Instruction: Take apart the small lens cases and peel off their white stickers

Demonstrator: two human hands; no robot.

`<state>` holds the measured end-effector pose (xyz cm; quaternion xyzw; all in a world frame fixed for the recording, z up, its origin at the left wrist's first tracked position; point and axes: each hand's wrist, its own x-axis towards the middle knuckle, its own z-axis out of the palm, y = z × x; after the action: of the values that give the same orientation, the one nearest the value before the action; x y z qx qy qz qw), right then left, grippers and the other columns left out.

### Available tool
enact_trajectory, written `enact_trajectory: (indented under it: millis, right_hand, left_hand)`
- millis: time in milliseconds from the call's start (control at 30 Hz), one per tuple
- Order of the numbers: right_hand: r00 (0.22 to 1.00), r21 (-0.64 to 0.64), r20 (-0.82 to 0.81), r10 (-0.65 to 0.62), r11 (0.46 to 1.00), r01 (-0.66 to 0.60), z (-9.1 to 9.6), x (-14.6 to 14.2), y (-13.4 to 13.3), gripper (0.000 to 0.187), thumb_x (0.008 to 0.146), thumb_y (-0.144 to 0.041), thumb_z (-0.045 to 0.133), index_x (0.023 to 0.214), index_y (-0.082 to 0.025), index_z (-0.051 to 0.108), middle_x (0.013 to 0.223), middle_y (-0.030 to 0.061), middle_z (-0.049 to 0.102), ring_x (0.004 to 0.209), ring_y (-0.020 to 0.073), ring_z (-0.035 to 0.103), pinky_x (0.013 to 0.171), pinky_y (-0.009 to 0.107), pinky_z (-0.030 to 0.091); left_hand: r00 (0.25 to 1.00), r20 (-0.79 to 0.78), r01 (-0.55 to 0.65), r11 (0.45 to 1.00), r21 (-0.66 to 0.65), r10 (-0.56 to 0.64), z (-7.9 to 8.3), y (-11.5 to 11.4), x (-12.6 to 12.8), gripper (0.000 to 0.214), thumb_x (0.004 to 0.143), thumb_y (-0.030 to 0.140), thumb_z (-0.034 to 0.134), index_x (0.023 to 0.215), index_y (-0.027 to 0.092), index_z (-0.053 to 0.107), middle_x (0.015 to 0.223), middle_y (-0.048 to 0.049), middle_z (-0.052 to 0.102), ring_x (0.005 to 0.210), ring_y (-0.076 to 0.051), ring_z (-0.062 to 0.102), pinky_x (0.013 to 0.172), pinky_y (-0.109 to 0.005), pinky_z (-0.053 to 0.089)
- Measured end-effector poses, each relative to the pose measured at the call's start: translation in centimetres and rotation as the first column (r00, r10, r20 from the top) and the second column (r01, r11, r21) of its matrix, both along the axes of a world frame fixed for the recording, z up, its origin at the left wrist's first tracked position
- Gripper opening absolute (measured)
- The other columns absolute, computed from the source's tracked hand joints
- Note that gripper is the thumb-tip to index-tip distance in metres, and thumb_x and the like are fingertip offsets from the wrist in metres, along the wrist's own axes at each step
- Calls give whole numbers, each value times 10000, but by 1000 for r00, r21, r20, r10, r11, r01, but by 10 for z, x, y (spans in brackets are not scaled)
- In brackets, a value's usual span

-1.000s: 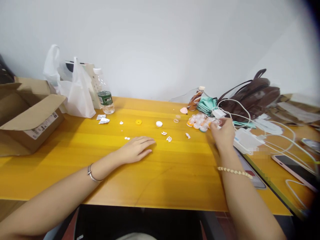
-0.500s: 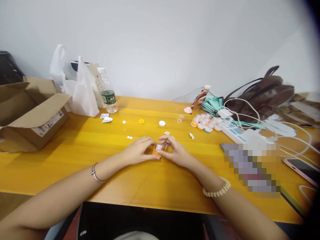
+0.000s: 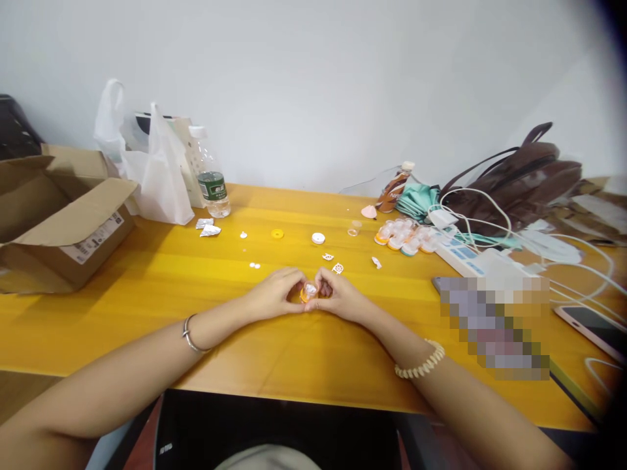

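Between my hands is a small clear container with an orange base (image 3: pixel 307 294) and whitish contents that I cannot make out. My left hand (image 3: pixel 274 295) grips it from the left, thumb and fingers curled around that side. On the opposite side, the fingers and thumb of my right hand (image 3: pixel 343 298) close on it. Just beyond the right hand lie a white wheel-like piece (image 3: pixel 337 268) and a white cut-out piece (image 3: pixel 328 256). Farther back are a white round disc (image 3: pixel 318 238), a yellow ring (image 3: pixel 277 234) and a small clear cup (image 3: pixel 354 228). Small white dots (image 3: pixel 255 266) lie beyond the left hand.
Several clear capsules with coloured bases (image 3: pixel 404 236) are grouped at right, near a power strip (image 3: pixel 458 254) and cables. A blurred-out flat object (image 3: pixel 490 326) lies nearer. At left stand a cardboard box (image 3: pixel 63 241), a white plastic bag (image 3: pixel 159 186) and a water bottle (image 3: pixel 214 186).
My right fingers have curled in more closely around the container, which stays between both hands. The wheel-like piece beyond the right hand is now fully visible. The view has shifted slightly.
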<state>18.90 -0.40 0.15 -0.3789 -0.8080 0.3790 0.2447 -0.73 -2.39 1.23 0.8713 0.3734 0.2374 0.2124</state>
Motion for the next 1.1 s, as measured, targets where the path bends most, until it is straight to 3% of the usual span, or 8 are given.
enact_trajectory:
  millis: [267,367,500,667,900,1100]
  right_hand:
    - [980,200,182,-84,979,47,0,-13,-9,511,565,-609,687,676,-199,404,603,-60,459,543,91,385,498,211,273]
    - [962,272,231,-148,959,82,0,-13,-10,507,572,-626,667,645,-198,405,574,-56,454,523,92,380,488,213,252]
    - [934,340,268,-235,931,137,-1,-14,-13,451,702,-580,568,562,-188,395,493,-53,386,469,82,328,464,222,195]
    - [939,389,269,-213,916,96,3,-18,-18,357,763,-460,531,564,-181,434,497,-46,415,467,77,342,482,226,194]
    - [940,438,284,-189,898,48,6,-18,-19,316,768,-375,535,551,-180,412,485,-50,417,457,77,336,496,225,224]
    - [955,405,293,48,899,-170,11,-12,-18,143,755,-289,559,708,-182,476,673,-3,568,600,115,490,571,225,340]
  left_hand:
    - [998,-42,-48,999,14,49,-9,-1,9,485,592,578,691,796,189,486,830,-12,580,785,-189,535,712,-296,383]
    - [995,-67,-74,997,28,75,-9,-3,11,481,619,592,662,778,185,462,802,-7,570,760,-183,529,698,-295,373]
    - [994,-52,-92,996,16,93,-8,-3,10,402,682,525,632,704,179,427,702,19,534,671,-147,502,642,-266,356]
    - [997,54,-45,992,-120,51,-10,-2,9,291,676,347,648,663,171,416,625,48,497,574,-94,469,530,-200,319]
    - [993,105,-40,980,-196,61,-14,-1,9,261,623,284,660,652,164,430,597,64,464,547,-76,422,502,-184,302]
    - [995,81,69,978,-196,-54,-7,1,5,205,605,236,650,677,154,478,598,65,459,541,-72,401,509,-186,294]
